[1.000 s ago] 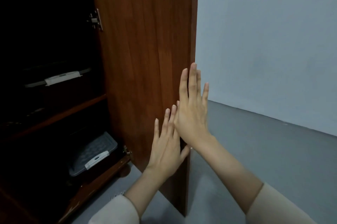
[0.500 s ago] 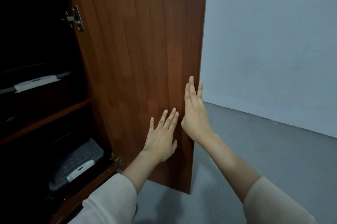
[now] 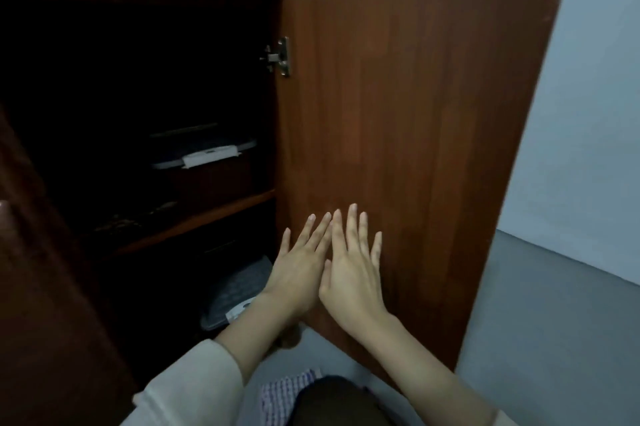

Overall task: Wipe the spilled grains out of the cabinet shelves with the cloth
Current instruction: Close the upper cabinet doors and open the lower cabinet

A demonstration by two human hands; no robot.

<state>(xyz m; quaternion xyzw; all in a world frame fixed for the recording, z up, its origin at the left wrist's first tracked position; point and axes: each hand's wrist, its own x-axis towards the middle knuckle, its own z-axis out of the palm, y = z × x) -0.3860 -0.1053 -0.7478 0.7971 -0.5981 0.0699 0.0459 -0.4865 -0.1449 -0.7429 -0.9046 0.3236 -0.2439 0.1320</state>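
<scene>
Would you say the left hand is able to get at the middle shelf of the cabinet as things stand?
Probably yes. The door stands wide open, and the left hand lies flat on it, empty, right beside the opening. Nothing shows between it and the middle shelf.

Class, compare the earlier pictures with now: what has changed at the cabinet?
The door has swung wider open. The right hand has slid from the door's free edge onto its inner face, beside the left hand. Nothing was gripped or released. A checked cloth now shows below. Both hands stay flat on the door; the boxes stay on their shelves.
</scene>
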